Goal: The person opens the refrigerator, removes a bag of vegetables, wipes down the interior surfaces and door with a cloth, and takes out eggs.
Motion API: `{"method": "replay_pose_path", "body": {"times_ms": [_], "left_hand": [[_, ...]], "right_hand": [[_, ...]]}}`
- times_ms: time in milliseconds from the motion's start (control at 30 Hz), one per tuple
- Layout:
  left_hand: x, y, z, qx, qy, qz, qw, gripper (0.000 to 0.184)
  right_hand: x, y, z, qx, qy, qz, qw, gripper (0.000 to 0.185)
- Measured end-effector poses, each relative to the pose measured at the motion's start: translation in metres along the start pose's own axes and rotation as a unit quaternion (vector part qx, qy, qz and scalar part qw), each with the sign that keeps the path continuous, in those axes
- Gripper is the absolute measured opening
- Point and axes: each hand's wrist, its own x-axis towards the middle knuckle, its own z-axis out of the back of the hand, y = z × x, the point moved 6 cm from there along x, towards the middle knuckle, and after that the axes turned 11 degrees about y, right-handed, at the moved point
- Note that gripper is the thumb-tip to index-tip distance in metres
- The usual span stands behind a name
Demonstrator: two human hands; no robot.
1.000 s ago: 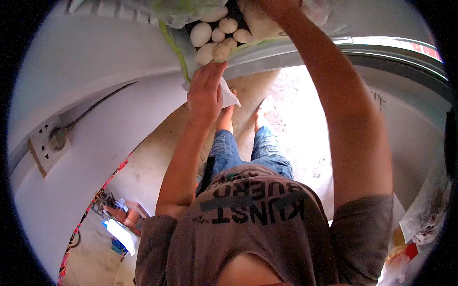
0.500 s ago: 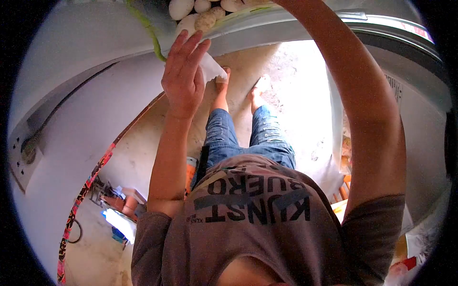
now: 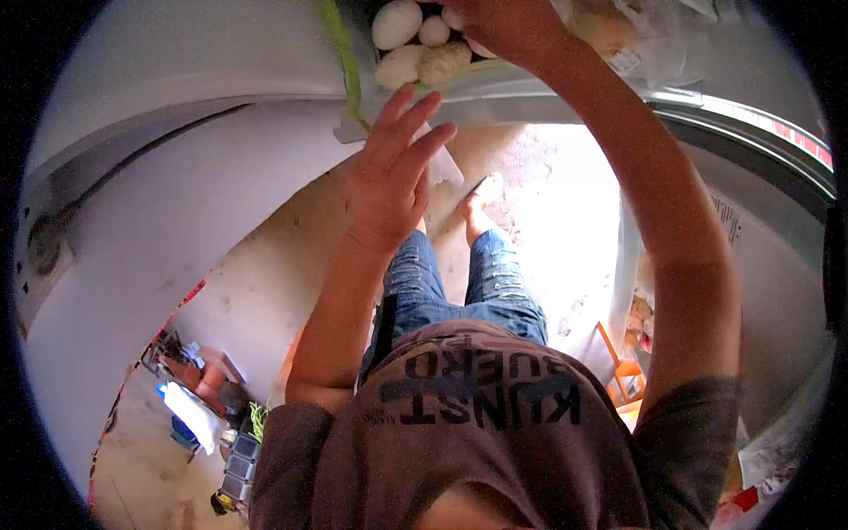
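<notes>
Several white and speckled eggs lie in a dark-bottomed compartment at the top; a white egg (image 3: pixel 397 24) and a speckled egg (image 3: pixel 444 62) show clearly. My right hand (image 3: pixel 499 26) is over the eggs at the compartment's right side, its fingertips partly hidden. Just below the compartment's front edge, my left hand (image 3: pixel 389 168) is open with fingers spread, its fingertips near the lower eggs. A thin white sheet (image 3: pixel 447 166) shows behind its fingers; whether the hand touches it is unclear.
Clear plastic bags (image 3: pixel 662 44) fill the compartment's right side. A green strip (image 3: pixel 344 66) runs along its left. A wall socket (image 3: pixel 44 247) with a cord is at far left. Tools and boxes (image 3: pixel 238 464) stand on the floor, lower left. An orange frame (image 3: pixel 625 375) stands at right.
My right hand has come further into view, over the eggs. My left hand has left the compartment's edge, and its fingers have spread. The camera view has shifted.
</notes>
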Motion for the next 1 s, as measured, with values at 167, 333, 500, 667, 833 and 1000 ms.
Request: {"method": "replay_pose_path", "body": {"times_ms": [167, 333, 500, 667, 833, 1000], "left_hand": [[0.005, -0.005, 0.005, -0.003, 0.029, 0.022, 0.999, 0.035], [-0.001, 0.004, -0.008, -0.018, -0.017, 0.01, 1.0, 0.029], [0.0, 0.007, -0.01, -0.027, -0.018, 0.015, 0.999, 0.027], [-0.003, 0.007, -0.013, -0.037, -0.042, 0.0, 0.998, 0.025], [-0.002, 0.007, -0.014, -0.043, -0.045, 0.005, 0.998, 0.025], [0.0, 0.006, -0.016, -0.037, -0.029, 0.009, 0.999, 0.025]], "right_hand": [[0.0, -0.023, 0.002, 0.087, 0.004, 0.041, 0.995, 0.03], [-0.015, -0.052, -0.023, 0.192, 0.144, -0.06, 0.969, 0.043], [-0.018, -0.052, -0.02, 0.216, 0.106, -0.063, 0.969, 0.044], [-0.018, -0.052, -0.019, 0.245, 0.137, -0.091, 0.955, 0.041], [-0.019, -0.052, -0.029, 0.218, 0.04, -0.061, 0.973, 0.038], [-0.015, -0.045, -0.029, 0.162, 0.111, -0.108, 0.975, 0.042]]}}
